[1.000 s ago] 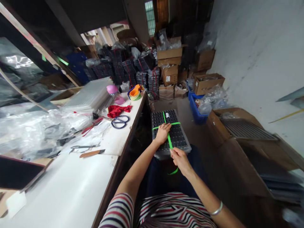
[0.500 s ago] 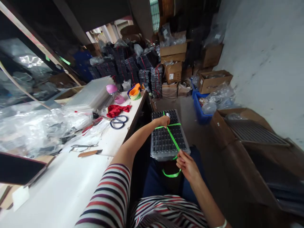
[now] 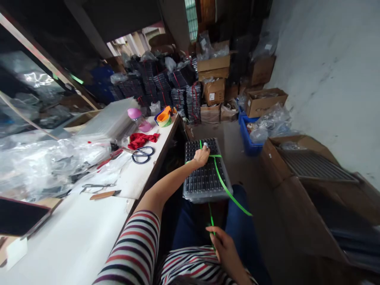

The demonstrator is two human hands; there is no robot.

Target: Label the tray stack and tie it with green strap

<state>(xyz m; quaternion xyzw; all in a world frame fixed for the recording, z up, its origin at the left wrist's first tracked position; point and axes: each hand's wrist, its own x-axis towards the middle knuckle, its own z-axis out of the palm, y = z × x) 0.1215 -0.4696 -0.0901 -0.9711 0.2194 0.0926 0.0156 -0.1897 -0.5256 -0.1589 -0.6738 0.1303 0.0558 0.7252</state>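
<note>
- Looking at the head view, the only one: a stack of black trays (image 3: 206, 178) in a clear wrap rests on the person's lap, just right of the workbench (image 3: 89, 233) edge.
- Stack's long axis runs 12-to-6, away from the body; far end sits near 12.
- Left hand (image 3: 202, 156) is pressed down on the far part of the stack top, fingers curled over the spot where the green strap (image 3: 221, 180) crosses. Pinning more than gripping; can't tell whether it pinches the strap.
- Right hand (image 3: 223, 245) is at 6 from the stack, close to the body, closed on the strap's free end.
- From the crossing, one run of strap goes diagonally toward 5 and off the near right corner; a second thin run drops from the near edge down to the right hand. Both look taut.
- Key relation: crossing point lies at 12 from the right hand, along the stack's long axis. Left hand is the one on it; right hand is well apart, clear of the stack.
- On the bench at 9–10 from the stack: scissors (image 3: 142, 154), red cloth (image 3: 142, 139), pink-lidded bottle (image 3: 138, 118), loose plastic bags (image 3: 44, 162).
- At 12, far back: more bundled tray stacks (image 3: 166, 89) and cardboard boxes (image 3: 213, 75).
- At 2: blue crate (image 3: 251, 142), open box (image 3: 303, 162) holding a grid tray.
</note>
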